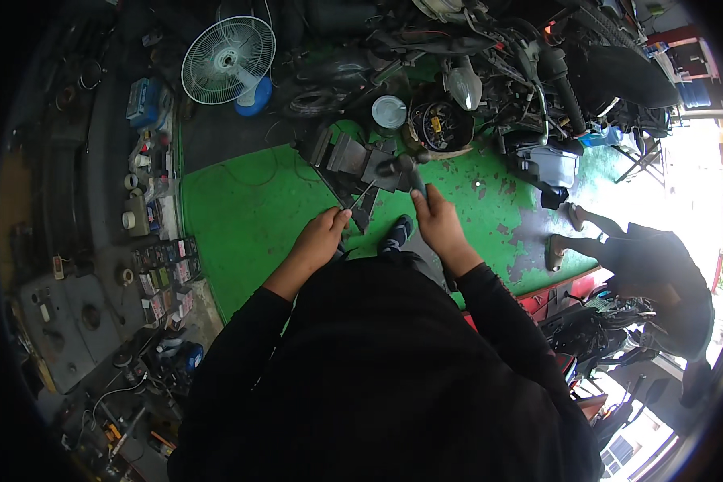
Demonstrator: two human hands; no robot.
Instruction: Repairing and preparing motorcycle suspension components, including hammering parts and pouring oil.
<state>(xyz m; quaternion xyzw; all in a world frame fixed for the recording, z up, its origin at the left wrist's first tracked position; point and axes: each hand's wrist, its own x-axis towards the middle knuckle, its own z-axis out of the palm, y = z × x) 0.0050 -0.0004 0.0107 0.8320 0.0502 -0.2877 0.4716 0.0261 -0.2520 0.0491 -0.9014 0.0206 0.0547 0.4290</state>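
Note:
My left hand point(318, 240) is closed around a thin metal rod point(365, 194), whose far end rests at or just above the dark bench vise point(349, 155). In my right hand point(443, 228) is the handle of a hammer point(417, 178). The hammer's head is over the right side of the vise, close to the rod's tip; I cannot tell whether they touch. The vise stands on a dark metal support in front of me, above the green floor.
Behind the vise are a round tin point(389, 112) and a bucket of loose parts point(439, 126). Motorcycles point(530, 72) line the far right. A fan point(228, 61) stands far left, near a cluttered shelf point(165, 277). Another person point(659, 277) bends at the right.

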